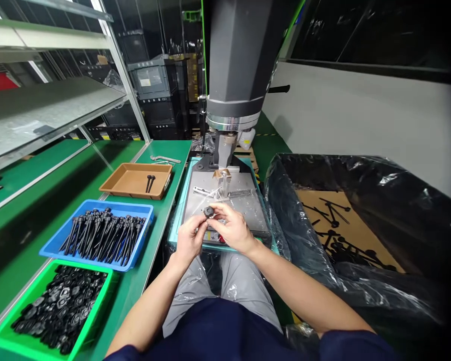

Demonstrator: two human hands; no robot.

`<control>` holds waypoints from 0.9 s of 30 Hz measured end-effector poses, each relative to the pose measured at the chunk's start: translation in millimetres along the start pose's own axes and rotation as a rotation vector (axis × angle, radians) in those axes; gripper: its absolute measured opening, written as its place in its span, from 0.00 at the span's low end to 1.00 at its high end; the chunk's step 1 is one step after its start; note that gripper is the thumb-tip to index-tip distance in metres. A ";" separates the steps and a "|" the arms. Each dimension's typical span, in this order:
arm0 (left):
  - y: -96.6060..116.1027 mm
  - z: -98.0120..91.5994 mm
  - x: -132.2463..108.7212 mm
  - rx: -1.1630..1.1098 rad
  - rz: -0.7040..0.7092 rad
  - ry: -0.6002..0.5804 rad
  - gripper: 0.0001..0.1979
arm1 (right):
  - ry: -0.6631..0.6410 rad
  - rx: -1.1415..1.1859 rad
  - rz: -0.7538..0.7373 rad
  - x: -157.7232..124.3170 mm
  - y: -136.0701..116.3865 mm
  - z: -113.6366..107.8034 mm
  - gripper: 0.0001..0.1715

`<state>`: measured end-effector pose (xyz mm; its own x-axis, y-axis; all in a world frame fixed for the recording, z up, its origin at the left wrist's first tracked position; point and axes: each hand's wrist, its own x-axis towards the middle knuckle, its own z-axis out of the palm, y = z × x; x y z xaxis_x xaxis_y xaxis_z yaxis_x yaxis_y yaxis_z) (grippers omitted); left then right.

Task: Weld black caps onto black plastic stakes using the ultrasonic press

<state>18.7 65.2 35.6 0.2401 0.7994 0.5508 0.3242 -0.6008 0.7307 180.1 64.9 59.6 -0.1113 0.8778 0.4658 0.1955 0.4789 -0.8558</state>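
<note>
Above the near edge of the machine's metal plate, I pinch a small round black part (208, 211) between both hands. My left hand (191, 235) has its thumb and fingertips closed at the lower left side of the part. From the right, my right hand (232, 228) closes its thumb and forefinger on it. Whether a shaft runs behind the part is hidden. Just beyond the hands stands a clear block fixture with a brass-coloured top (222, 174), under the head of the dark press machine (235, 65). A pale lever-like bracket (206, 191) lies beside it.
At left, a green bin (108, 296) holds black round pieces, a blue tray (145, 235) holds many black bolt-like rods, and a brown tray (115, 188) holds two. A wrench (167, 159) lies behind. Right, a plastic-lined box (361, 168) contains black stemmed parts on cardboard.
</note>
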 end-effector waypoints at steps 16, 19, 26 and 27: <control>6.1 -10.7 -18.7 -0.392 -0.469 -0.064 0.11 | 0.007 0.362 0.330 17.0 9.6 38.8 0.27; 4.6 -15.3 -21.7 -0.359 -0.464 -0.044 0.09 | -0.004 0.299 0.291 19.6 14.1 47.4 0.27; -0.1 -62.1 -43.1 -0.054 -0.492 -0.004 0.06 | -0.181 0.197 0.285 14.3 14.9 65.4 0.40; -3.0 -78.0 -47.2 -0.004 -0.507 0.027 0.07 | -0.193 0.220 0.274 12.9 16.7 64.3 0.42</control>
<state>-65.0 29.1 38.9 0.0294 0.9901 0.1369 0.3902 -0.1375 0.9104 119.2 83.9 36.9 -0.2690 0.9461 0.1806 0.0322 0.1963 -0.9800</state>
